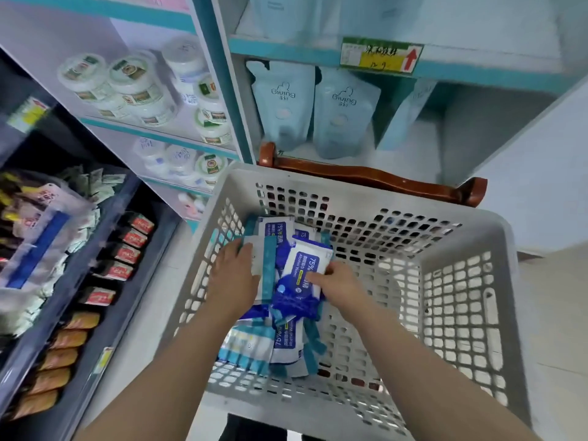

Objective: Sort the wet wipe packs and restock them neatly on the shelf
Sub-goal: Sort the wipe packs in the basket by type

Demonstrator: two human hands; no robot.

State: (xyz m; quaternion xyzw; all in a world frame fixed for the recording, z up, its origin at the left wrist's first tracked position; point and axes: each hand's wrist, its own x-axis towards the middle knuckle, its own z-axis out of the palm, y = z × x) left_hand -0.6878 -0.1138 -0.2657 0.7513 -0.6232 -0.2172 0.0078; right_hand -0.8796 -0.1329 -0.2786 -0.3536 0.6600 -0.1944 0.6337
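In the basket [458, 313], the right half is open floor; wipe packs [286, 342] crowd its left side. The shelf [410, 160] stands free right of the pouches [343, 113].

Brown wooden chair back [366, 177] beside pale floor [561, 316].

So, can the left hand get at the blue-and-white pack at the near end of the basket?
Probably yes. That pack lies on top beside the left forearm, the basket is open above, and the left hand only needs to draw back.
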